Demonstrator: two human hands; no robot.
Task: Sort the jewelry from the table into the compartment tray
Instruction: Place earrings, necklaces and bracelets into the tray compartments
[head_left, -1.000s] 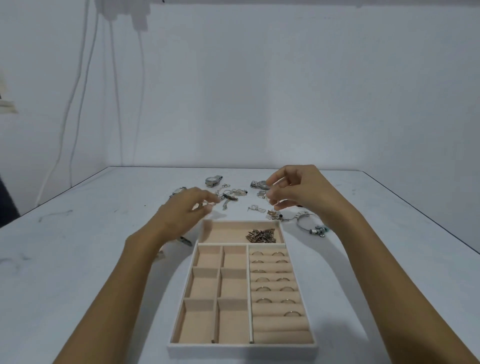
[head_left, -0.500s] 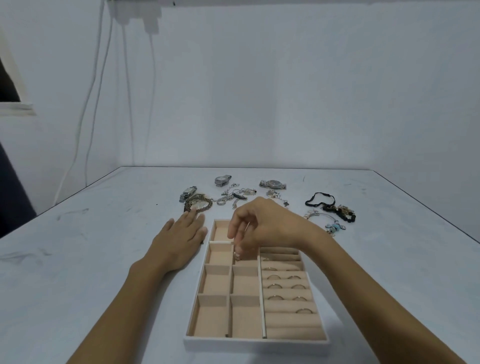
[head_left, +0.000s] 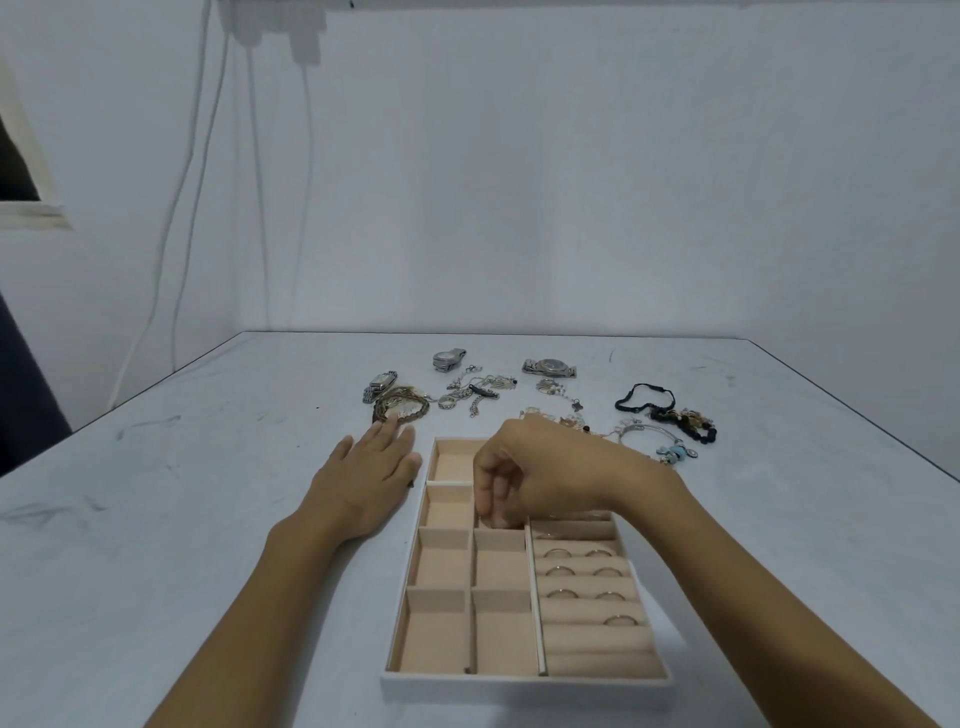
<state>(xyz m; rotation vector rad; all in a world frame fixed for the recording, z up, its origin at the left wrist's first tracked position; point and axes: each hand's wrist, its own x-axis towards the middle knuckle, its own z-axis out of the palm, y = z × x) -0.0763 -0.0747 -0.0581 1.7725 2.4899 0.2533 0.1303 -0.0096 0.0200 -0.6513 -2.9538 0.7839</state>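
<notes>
The right hand (head_left: 545, 467) has come from the pile (head_left: 467, 389) at 12 o'clock of the tray (head_left: 524, 688) to a small upper pocket (head_left: 511, 526), fingers (head_left: 491, 499) pinching a silvery piece (head_left: 485, 521) ready to drop; the left hand (head_left: 369, 478) lies flat, fingers straight, on the desk (head_left: 208, 519).

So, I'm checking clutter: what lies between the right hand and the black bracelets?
A silver bangle with blue charms, as the head view shows.

Matt peach velvety tray (head_left: 524, 691) lining, shiny metal rings (head_left: 582, 571), scuffed table (head_left: 208, 519).
</notes>
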